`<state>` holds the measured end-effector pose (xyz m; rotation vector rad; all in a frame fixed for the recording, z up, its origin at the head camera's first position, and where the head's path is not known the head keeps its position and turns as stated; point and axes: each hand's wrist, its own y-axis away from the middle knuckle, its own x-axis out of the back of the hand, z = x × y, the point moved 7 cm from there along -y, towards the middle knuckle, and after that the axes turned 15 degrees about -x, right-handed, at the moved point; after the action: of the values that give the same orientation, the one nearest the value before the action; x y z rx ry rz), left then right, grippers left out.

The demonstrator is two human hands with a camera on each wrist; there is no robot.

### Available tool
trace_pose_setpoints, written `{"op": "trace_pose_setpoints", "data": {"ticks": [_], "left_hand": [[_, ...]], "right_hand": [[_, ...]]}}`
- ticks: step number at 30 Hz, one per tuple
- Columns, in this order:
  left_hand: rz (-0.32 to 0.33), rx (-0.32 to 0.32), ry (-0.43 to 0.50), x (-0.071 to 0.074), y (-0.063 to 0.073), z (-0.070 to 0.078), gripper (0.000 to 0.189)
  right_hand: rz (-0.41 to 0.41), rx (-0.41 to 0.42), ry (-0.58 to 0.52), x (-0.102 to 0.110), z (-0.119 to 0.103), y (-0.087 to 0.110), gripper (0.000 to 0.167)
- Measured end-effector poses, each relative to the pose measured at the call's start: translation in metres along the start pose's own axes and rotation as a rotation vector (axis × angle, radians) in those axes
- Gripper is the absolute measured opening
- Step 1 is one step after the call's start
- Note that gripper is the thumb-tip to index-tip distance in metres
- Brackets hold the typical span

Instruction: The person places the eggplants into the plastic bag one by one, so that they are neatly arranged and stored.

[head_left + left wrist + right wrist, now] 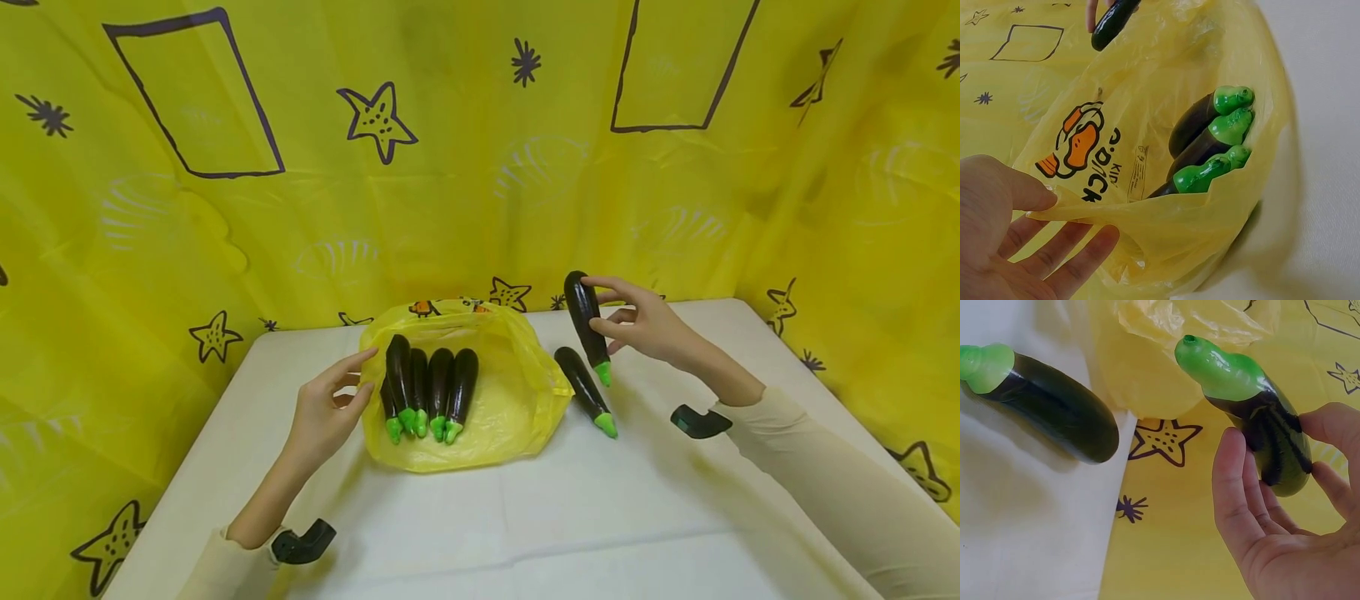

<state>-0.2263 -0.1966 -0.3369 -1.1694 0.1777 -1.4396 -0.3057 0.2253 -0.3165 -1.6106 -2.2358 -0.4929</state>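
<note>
A yellow plastic bag (506, 421) lies with its mouth spread on the white table, and several dark eggplants (463, 385) with green stem ends rest side by side in its left part. My left hand (321, 415) pinches the bag's left rim between thumb and fingers; in the left wrist view the thumb lies over the plastic edge. Raised above the table, right of the bag, an eggplant (581, 310) is held by my right hand (651, 323), its green end pointing down. Below it another eggplant (577, 377) lies on the table beside the bag's right edge.
The white table (480, 533) extends toward me and to both sides. Behind it hangs a yellow curtain (450, 208) with drawn stars and frames, which also runs along the left and right. A dark wrist device (699, 422) sits at the right sleeve.
</note>
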Motion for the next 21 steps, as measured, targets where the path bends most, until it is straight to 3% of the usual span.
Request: {"op": "trace_pose_setpoints", "data": {"ticks": [21], "left_hand": [[0.001,0.005,0.004,0.0013,0.0004,0.0016,0.05]], "right_hand": [[-0.029,0.011,-0.007,-0.0061,-0.0105,0.0011,0.066]]}}
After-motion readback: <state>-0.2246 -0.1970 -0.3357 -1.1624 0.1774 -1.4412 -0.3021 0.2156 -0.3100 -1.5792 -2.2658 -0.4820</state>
